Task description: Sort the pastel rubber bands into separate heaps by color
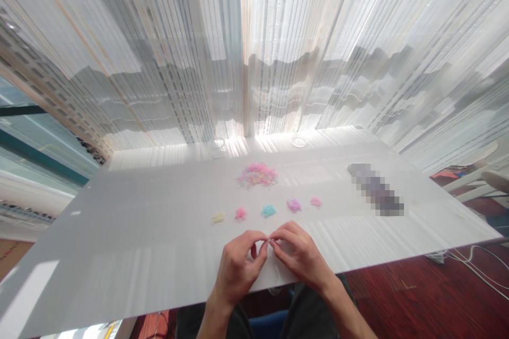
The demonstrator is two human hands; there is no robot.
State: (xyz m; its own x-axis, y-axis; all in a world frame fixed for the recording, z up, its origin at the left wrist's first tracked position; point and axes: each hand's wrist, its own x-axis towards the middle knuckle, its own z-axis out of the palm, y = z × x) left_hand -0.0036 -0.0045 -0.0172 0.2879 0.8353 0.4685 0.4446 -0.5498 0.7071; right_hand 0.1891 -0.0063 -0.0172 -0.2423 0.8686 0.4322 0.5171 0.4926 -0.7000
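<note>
My left hand [240,260] and my right hand [302,252] meet fingertip to fingertip over the table's near side. Both pinch, thumb against forefinger; whatever lies between the tips is too small to make out. Just beyond them runs a row of small heaps of thin coloured pieces: a yellow heap [218,217], a pink heap [240,213], a turquoise heap [268,210], a purple heap [294,204] and a light pink heap [316,201]. Behind the row is a larger mixed heap [257,175], mostly pink with yellow and blue bits.
The white table [131,233] reaches back to a striped sheer curtain [246,63]. Two clear round containers [299,141] stand at its far edge. A pixelated dark object [377,190] lies to the right. White cables [473,262] trail over the red-brown floor [421,296].
</note>
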